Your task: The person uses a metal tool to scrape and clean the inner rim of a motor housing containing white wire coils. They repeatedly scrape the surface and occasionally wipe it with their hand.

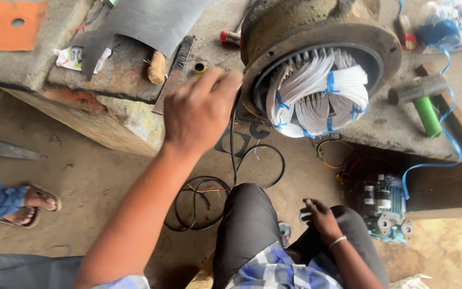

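Reaching toward the motor stator point(316, 59) on the worktop point(380, 126), the left hand point(199, 109) hangs loosely curled, grasping nothing visible, beside a black cable point(233, 139); the right hand point(321, 217) rests released on the knee.

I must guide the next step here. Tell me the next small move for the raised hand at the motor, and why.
Probably bring the left hand a little further right to the white windings in the stator housing. It hangs just left of the rim, near a black cable, while the right hand rests on the knee. Whether the fingers grip anything cannot be told.
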